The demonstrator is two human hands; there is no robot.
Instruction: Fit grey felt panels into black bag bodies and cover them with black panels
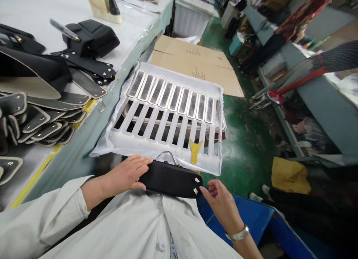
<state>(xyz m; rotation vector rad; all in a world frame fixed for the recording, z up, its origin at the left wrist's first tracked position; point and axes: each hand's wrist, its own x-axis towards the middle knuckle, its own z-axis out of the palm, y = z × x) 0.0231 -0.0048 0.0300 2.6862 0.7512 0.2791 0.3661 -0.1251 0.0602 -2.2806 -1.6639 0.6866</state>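
A black leather strap piece (170, 180) with small white tabs at its right end lies across my lap, in front of a white slotted rack (167, 113). My left hand (127, 174) rests flat on the strap's left end, fingers stretched out. My right hand (220, 201), with a metal watch on its wrist, touches the strap's right end with its fingertips, fingers loosely curled. A yellow tab (195, 150) sticks up from the rack's near edge.
Left, a workbench (134, 31) carries stacks of black strap pieces (41, 121) and a black pouch (92, 37). A flat cardboard box (195, 63) lies beyond the rack. A blue bin (251, 218) stands at my right knee, on a green floor (246, 147).
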